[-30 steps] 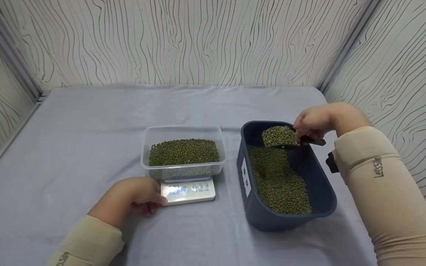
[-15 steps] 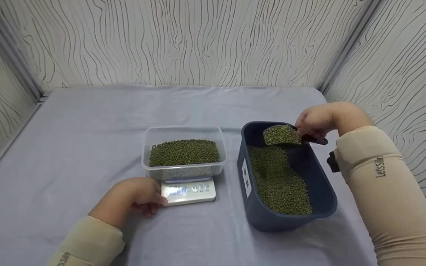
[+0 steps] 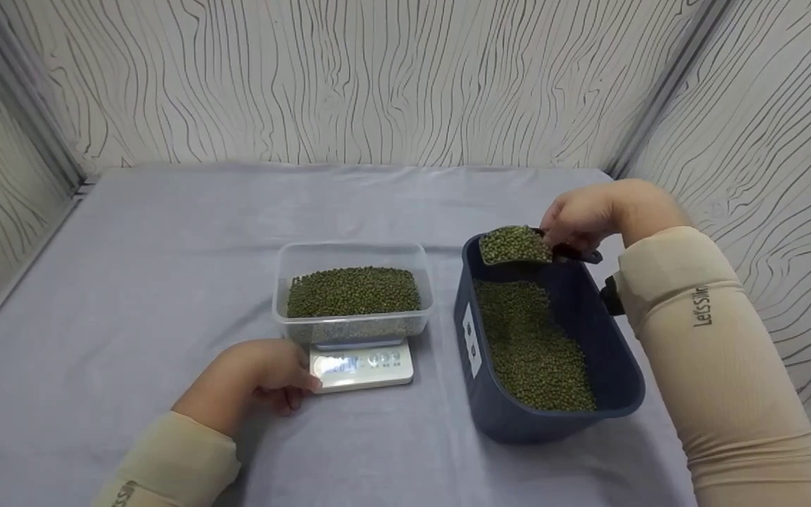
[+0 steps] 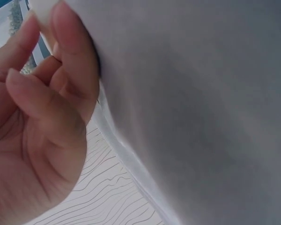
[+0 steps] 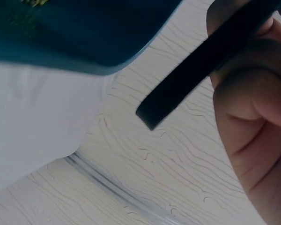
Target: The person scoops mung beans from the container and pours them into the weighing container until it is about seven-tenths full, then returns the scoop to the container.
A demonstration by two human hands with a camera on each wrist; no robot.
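My right hand (image 3: 583,217) grips the black handle (image 3: 578,254) of a scoop heaped with green beans (image 3: 516,244), held over the far end of the blue bin (image 3: 553,422). In the right wrist view the handle (image 5: 192,70) sticks out from my curled fingers. My left hand (image 3: 269,371) pinches the left front corner of the white scale (image 3: 370,378), whose display is lit. On the scale stands a clear container (image 3: 353,320) with beans in it. The left wrist view shows thumb and fingers of that hand (image 4: 47,103) at the scale's edge.
More beans (image 3: 539,352) lie inside the blue bin, which has a white label (image 3: 472,340) on its left side. A pale cloth (image 3: 166,232) covers the table. Patterned panels (image 3: 349,84) with grey frame bars stand behind and at both sides.
My right hand has moved the loaded scoop up, away and slightly left, toward the bin's far rim. The left hand keeps its hold at the scale.
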